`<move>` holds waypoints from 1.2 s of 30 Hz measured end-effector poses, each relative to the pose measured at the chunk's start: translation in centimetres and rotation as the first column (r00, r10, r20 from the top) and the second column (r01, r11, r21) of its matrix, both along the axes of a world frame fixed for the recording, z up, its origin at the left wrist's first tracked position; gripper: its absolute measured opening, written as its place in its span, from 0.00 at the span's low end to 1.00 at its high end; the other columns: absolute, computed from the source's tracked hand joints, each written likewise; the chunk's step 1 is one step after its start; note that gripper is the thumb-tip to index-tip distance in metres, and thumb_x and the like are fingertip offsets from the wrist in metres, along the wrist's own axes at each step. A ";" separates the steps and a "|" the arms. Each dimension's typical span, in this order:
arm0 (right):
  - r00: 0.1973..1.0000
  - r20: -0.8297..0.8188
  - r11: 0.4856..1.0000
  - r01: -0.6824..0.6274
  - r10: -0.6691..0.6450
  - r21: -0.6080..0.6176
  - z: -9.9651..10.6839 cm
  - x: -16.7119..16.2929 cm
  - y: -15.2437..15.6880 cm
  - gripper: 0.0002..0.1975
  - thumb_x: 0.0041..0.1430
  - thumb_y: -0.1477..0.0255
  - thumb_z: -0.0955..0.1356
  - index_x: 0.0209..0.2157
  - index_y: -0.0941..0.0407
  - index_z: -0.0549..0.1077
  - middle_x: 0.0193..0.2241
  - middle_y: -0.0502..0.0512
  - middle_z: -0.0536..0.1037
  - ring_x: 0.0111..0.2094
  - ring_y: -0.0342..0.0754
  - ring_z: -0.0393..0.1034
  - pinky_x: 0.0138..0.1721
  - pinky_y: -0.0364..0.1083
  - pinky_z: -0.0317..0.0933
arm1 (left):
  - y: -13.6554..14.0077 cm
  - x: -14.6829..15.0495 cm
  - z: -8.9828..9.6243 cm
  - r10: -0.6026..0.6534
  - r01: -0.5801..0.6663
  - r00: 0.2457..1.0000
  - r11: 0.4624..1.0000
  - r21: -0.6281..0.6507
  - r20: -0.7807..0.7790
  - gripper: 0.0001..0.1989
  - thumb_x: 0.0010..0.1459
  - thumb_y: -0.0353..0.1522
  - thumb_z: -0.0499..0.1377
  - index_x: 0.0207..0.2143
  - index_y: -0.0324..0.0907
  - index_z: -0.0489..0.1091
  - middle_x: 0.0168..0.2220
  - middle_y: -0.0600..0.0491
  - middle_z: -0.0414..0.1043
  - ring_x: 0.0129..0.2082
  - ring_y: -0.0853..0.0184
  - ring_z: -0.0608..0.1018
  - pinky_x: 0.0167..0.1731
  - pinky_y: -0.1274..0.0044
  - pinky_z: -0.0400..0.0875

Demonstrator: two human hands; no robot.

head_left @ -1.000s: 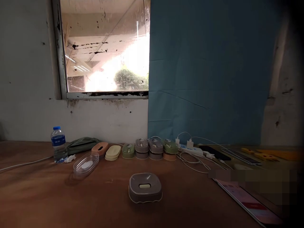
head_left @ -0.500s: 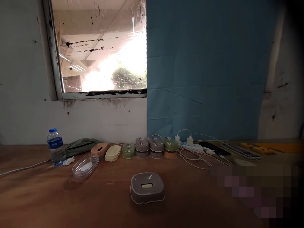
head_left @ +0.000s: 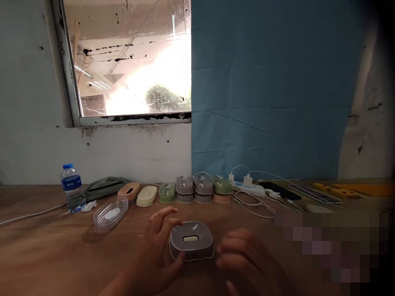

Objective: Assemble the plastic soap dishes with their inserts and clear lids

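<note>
A grey oval soap box (head_left: pixel 191 246) with a dished top and a cream piece in its slot sits on the brown table in front of me. My left hand (head_left: pixel 156 250) is at its left side, fingers and thumb spread around that end; the fingertips look close to or on its edge, and contact is hard to make out. To the right of the box is my right hand (head_left: pixel 243 257), blurred by motion, with its fingers half bent, the thumb apart from them and nothing held.
Behind stand a water bottle (head_left: pixel 72 193), a green pouch (head_left: pixel 106 187), a clear oval tray (head_left: pixel 111 213), a cream box (head_left: pixel 146 196) and several stacked grey and green boxes (head_left: pixel 202 189). White cables (head_left: pixel 253 203), a power strip (head_left: pixel 248 188) and phones (head_left: pixel 279 191) lie at right.
Both my hands have come into view from below, one on each side of the grey soap box. The box stays in its place on the table.
</note>
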State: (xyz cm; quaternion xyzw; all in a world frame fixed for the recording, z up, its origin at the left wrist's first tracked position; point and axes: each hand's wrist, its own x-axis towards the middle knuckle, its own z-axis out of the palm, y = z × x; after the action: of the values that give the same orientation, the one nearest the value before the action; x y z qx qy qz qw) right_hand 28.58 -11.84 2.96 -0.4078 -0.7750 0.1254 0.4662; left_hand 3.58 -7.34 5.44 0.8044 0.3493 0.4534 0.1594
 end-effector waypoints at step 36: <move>0.873 0.404 0.941 -0.156 0.273 -0.300 -2.1 -0.7 6.1 0.17 0.52 0.68 0.64 0.45 0.53 0.65 0.53 0.55 0.54 0.57 0.51 0.46 0.56 0.48 0.46 | 8.9 -1.4 -5.4 0.342 0.147 0.602 0.840 -0.522 0.721 0.21 0.49 0.47 0.51 0.34 0.38 0.68 0.22 0.54 0.71 0.21 0.68 0.72 0.23 0.79 0.65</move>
State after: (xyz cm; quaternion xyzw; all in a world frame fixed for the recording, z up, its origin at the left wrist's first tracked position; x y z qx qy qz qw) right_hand 27.92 -5.76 0.82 -0.3933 -0.8778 0.1811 0.2050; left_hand 2.19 1.57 0.01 0.4201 0.3983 0.6542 0.4867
